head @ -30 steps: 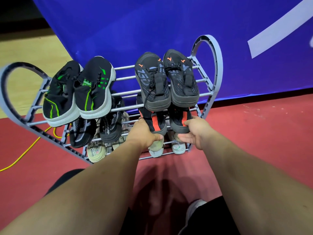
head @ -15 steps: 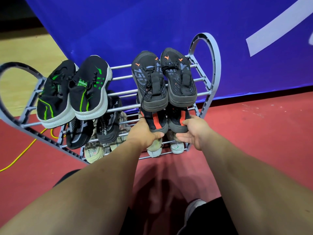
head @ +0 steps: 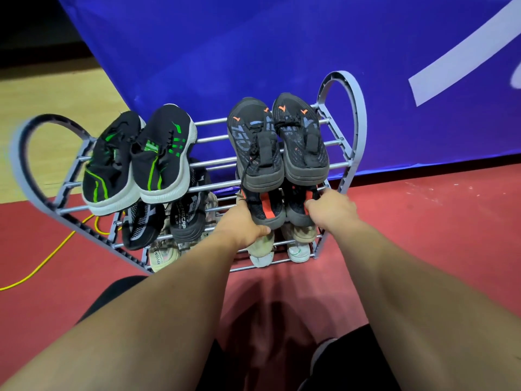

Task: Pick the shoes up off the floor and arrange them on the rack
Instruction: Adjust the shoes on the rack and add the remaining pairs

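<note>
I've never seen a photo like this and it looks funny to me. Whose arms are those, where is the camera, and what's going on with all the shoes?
There is no machine here, just a person. The camera sits on their head and looks down, so you see their own two arms reaching out. In front stands a grey shoe rack with heart-shaped sides, on a red floor. The left hand and the right hand each grip the heel of one of the black-and-orange shoes on the middle shelf. On the top shelf sit black-and-green shoes and dark grey shoes. Pale shoes lie on the bottom shelf.
</note>
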The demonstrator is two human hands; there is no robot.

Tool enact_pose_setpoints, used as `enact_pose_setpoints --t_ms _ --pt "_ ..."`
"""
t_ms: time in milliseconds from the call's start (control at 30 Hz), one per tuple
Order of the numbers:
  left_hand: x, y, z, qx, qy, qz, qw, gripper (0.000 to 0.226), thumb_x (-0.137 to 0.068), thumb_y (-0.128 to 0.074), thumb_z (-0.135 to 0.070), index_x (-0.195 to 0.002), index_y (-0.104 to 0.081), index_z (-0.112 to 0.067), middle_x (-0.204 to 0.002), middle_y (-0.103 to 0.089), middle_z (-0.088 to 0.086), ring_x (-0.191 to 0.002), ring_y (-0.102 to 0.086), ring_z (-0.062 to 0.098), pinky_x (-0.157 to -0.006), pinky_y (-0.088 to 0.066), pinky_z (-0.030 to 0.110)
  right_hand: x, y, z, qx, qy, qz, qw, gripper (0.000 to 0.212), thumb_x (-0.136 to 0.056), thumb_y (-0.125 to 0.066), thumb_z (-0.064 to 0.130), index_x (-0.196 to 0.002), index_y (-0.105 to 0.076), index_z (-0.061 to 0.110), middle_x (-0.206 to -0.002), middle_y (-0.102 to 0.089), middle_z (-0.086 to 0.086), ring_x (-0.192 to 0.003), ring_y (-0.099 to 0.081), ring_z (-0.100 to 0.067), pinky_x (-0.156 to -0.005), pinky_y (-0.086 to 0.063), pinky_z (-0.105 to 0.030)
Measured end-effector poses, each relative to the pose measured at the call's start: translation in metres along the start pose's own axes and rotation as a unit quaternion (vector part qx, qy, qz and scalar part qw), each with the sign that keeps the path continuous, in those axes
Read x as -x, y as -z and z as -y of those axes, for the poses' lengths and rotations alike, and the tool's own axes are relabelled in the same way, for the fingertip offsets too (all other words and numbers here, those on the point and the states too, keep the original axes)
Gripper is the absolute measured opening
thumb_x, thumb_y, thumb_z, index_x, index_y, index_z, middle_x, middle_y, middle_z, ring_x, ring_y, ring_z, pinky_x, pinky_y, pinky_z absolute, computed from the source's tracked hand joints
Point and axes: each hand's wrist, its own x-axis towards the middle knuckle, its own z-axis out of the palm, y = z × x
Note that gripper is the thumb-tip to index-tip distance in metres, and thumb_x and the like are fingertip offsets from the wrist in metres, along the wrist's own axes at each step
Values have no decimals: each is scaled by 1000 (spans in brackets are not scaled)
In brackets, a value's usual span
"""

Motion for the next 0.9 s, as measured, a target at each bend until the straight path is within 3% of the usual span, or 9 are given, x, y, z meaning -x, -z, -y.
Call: enact_pose_setpoints --t_ms 67,133,233,300,467,567,667,800,900 --pt "14 15 3 -19 -10 0 1000 71 -81 -82 -38 -139 -50 -14 -129 -67 3 -120 -62 26 -95 -46 29 12 10 15 92 52 -24 994 27 -89 -50 36 -100 -61 13 -113 -64 -14 -118 -53 -37 -85 -38 -39" --pt "30 32 13 -25 -3 7 1000 64 -83 -80 -39 -135 -57 -11 -123 -70 6 -114 -65 28 -97 -50 33 27 15 28 76 97 9 992 28 -93 -53 31 -93 -64 6 -102 -66 -16 -108 -60 -36 -83 -45 -37" --pt "59 59 40 -21 21 6 1000 42 -85 -79 -32 -118 -68 -10 -106 -74 7 -101 -69 28 -90 -53 35 58 11 43 -48 107 182 976 28 -94 -59 23 -101 -66 -3 -82 -64 -18 -73 -66 -36 -66 -53 -40" --pt "81 78 59 -24 38 -14 999 28 -84 -79 -30 -99 -71 -8 -82 -69 4 -76 -62 22 -77 -53 36 79 4 52 8 137 275 952 26 -99 -58 24 -105 -62 -1 -80 -61 -16 -61 -61 -30 -57 -51 -36" --pt "117 99 106 -28 92 -76 992 20 -82 -72 -22 -69 -57 -18 -61 -52 -2 -64 -47 20 -53 -34 27 113 -27 72 49 167 333 927 34 -99 -58 23 -120 -61 -4 -88 -59 -16 -60 -62 -26 -53 -49 -32" --pt "117 103 130 -28 126 -86 988 10 -83 -69 -24 -89 -64 -17 -82 -65 1 -82 -58 25 -63 -40 28 115 -49 92 17 181 318 931 20 -98 -59 25 -103 -63 7 -88 -58 -13 -63 -64 -24 -61 -52 -36" --pt "106 109 147 8 140 -109 984 37 -83 -69 -26 -117 -60 -14 -109 -70 9 -97 -63 30 -76 -43 29 108 -71 111 -46 160 274 947 9 -97 -59 21 -91 -59 14 -84 -58 -12 -60 -60 -23 -57 -51 -33" --pt "92 114 168 70 164 -142 974 46 -77 -68 -27 -119 -56 -12 -115 -67 15 -102 -64 37 -78 -47 31 102 -102 134 -90 124 235 960 12 -96 -58 25 -95 -60 14 -82 -62 -10 -58 -60 -21 -51 -51 -29" --pt "82 111 181 105 180 -153 966 65 -74 -69 -32 -134 -52 -14 -130 -56 16 -113 -60 39 -94 -51 38 101 -126 150 -163 80 223 958 14 -95 -59 27 -101 -55 15 -82 -58 -10 -60 -53 -23 -47 -44 -25"
